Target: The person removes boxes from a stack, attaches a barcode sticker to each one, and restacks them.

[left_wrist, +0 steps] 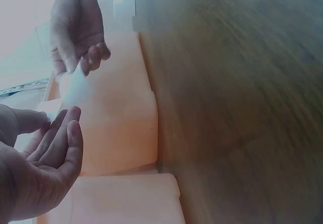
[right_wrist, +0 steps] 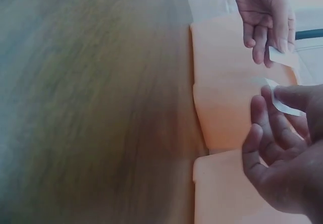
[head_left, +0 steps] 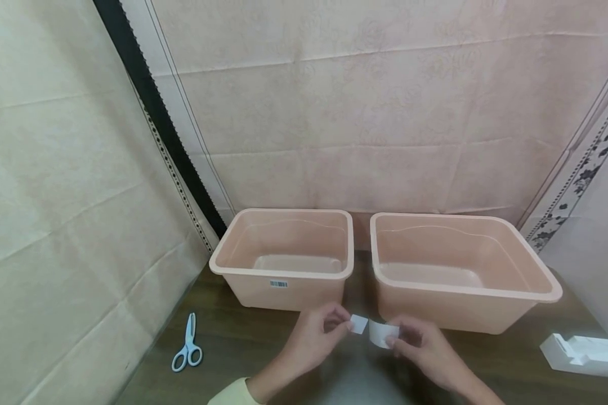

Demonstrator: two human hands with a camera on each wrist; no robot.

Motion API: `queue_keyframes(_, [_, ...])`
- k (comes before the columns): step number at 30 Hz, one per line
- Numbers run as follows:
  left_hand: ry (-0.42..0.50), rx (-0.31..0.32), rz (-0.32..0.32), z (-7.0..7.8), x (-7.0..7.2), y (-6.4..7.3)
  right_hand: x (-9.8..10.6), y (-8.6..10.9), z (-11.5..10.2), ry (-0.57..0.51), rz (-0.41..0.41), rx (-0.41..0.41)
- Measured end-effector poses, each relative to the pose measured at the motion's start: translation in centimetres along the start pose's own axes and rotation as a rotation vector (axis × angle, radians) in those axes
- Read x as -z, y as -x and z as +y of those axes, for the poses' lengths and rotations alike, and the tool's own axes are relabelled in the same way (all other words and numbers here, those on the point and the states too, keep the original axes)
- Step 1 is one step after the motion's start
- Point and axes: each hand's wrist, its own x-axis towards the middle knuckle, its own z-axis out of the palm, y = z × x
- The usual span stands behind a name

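Between the thumb and fingers of my left hand [head_left: 315,333] is a small white square of paper or sticker [head_left: 358,324]. My right hand [head_left: 424,350] pinches a larger, curved white piece [head_left: 381,334] that looks like paper or backing strip. The two pieces hang close together in the head view, with a narrow gap between them. Thumb and index finger of the right hand bend the strip in the right wrist view [right_wrist: 282,103]. Behind the hands stand two peach plastic tubs, the left tub [head_left: 304,293] with a barcode label [head_left: 278,284] and the right tub [head_left: 451,310].
Light blue scissors [head_left: 188,342] lie on the dark wooden table [head_left: 233,343] at the left. A white block-shaped object [head_left: 585,357] sits at the far right. Cloth sheets [head_left: 385,124] hang behind and beside the table.
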Motion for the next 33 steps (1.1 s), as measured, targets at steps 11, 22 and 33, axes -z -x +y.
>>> queue_keyframes(11, [-0.006, -0.003, 0.009, -0.2, -0.2, -0.5, -0.6, 0.6, 2.8, -0.081, -0.412, -0.129])
queue_keyframes(22, [-0.122, -0.064, 0.022, -0.3, -0.4, -0.7, -1.0, 0.8, 2.7, 0.263, -0.312, -0.301])
queue_keyframes(33, [-0.272, -0.119, 0.028, -0.7, -1.0, -1.2, 0.5, 0.7, 1.0, 0.420, -0.149, -0.269])
